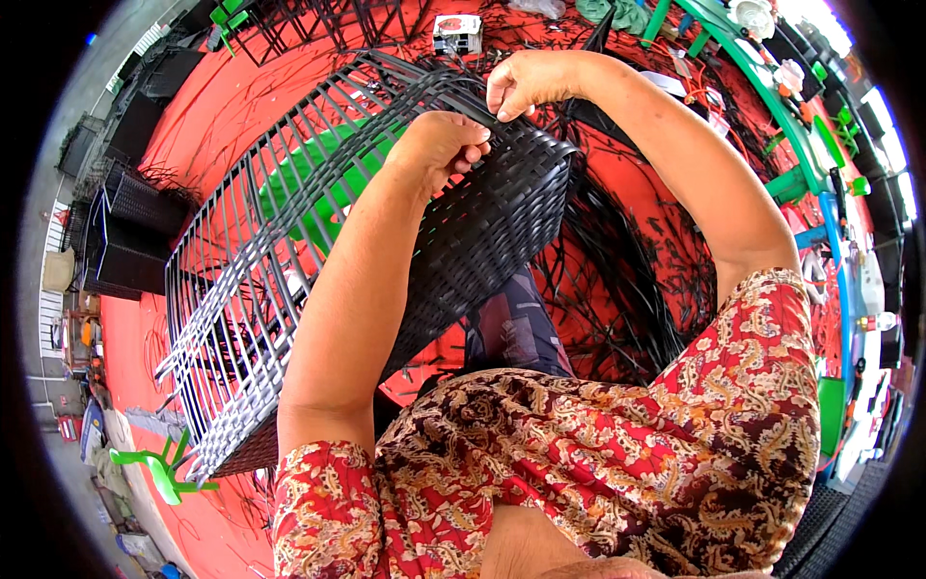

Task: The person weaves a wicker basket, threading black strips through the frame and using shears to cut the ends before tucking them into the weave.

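Observation:
A large half-woven frame of black and grey strips (492, 227) lies tilted across my front, its near side closely woven and its left part still open bars. At its upper edge my left hand (441, 147) is closed, thumb and fingers pinched together on the weave. Just beyond and to the right, my right hand (526, 85) is closed in a pinch, fingers curled down over the same edge. A dark flat strip seems to run between the two hands. Exactly what the fingertips hold is partly hidden.
Loose black strips (632, 280) lie in a heap on the red floor (135, 333) to the right. A green plastic stool (164, 470) stands at the lower left. Beneath the bars shows a green object (313, 179). Stacked black wicker pieces (130, 232) are at the left, a green-framed table (772, 87) at the right.

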The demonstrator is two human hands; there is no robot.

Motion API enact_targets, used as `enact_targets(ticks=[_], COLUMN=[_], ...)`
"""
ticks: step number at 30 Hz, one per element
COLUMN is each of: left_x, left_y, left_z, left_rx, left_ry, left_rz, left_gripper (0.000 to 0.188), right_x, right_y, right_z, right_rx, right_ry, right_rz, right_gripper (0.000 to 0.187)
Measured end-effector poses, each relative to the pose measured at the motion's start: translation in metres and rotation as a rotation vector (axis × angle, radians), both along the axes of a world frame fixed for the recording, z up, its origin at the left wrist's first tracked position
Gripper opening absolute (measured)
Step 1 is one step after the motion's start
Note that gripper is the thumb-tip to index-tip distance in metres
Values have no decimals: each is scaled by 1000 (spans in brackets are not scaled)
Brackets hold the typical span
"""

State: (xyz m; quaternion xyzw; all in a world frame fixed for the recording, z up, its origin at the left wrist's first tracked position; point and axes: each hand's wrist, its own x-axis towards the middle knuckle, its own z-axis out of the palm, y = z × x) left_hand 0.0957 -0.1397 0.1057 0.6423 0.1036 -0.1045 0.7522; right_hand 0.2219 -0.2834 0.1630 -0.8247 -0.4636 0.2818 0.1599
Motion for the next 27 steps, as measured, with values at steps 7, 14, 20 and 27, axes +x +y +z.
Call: enact_targets(ticks=[7, 14, 20, 27], left_x=[-3, -25, -38, -24], left_y=[8, 20, 27, 50], left_z=[3, 18, 30, -3], left_rx=[90, 51, 13, 1204], left_ry=[-19, -84, -92, -557], left_rz=[29, 100, 88, 296], left_gripper=[10, 8, 12, 21], right_x=[6, -20, -22, -19], right_y=[0, 20, 17, 28], right_z=[-2, -5, -14, -23], right_rx=[125, 37, 249, 431], right_ry=[-65, -129, 66, 137], right_rz=[42, 241, 100, -2], right_gripper=[26, 45, 44, 40])
